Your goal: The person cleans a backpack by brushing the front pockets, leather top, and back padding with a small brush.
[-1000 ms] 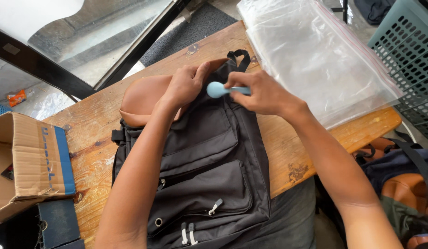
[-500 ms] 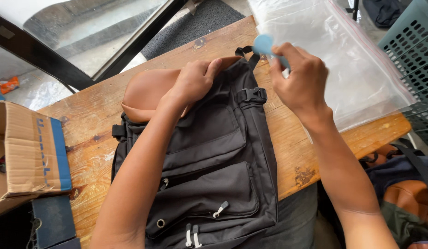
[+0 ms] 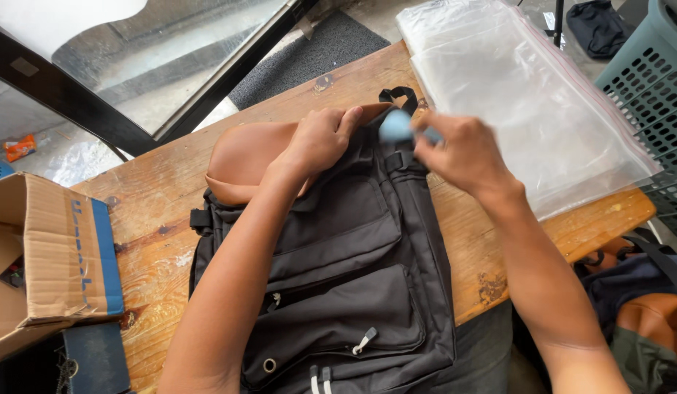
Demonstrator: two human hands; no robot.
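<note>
While backpack [image 3: 338, 277] lies beneath both hands, left hand [image 3: 320, 138] gripping flap [image 3: 244, 157], right hand [image 3: 459, 149] pinching blue tool [image 3: 395, 125].

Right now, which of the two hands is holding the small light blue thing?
The right hand pinches the light blue thing above the black backpack; the left hand grips the backpack's brown flap.
</note>
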